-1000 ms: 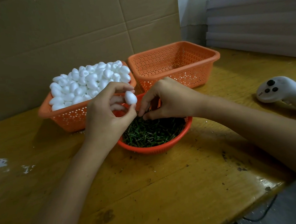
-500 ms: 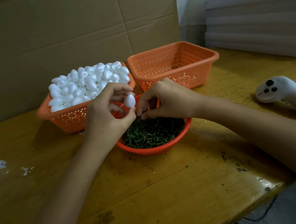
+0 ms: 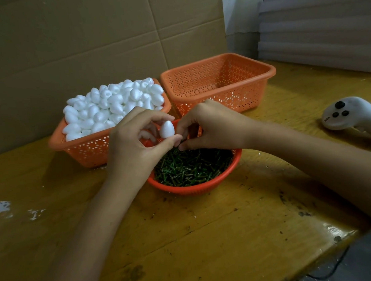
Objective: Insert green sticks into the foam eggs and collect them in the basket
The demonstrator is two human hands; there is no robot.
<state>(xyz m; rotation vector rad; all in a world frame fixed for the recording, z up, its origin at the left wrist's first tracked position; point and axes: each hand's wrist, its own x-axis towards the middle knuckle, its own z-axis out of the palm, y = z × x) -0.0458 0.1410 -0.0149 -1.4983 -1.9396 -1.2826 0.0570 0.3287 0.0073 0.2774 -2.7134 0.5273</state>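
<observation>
Two hands meet just above the round bowl [image 3: 196, 189]. My left hand [image 3: 134, 144] pinches one foam egg [image 3: 166, 129] between thumb and forefinger, pointed end up. The fingers of my right hand [image 3: 214, 125] are closed on what I take to be a single stick [image 3: 181, 143], small, dark and mostly hidden at my fingertips, just under the egg. The push looks risky to me: off centre, the stick could skid off the curve or tear the soft foam, and too hard a squeeze could dent the egg or pop it onto the table [image 3: 209, 237]. At the left, the egg basket [image 3: 88, 147] is heaped with white foam eggs [image 3: 111, 103]; the round bowl holds loose green sticks [image 3: 190, 166]; the collecting basket [image 3: 218, 85] on the right shows no finished eggs that I can see
</observation>
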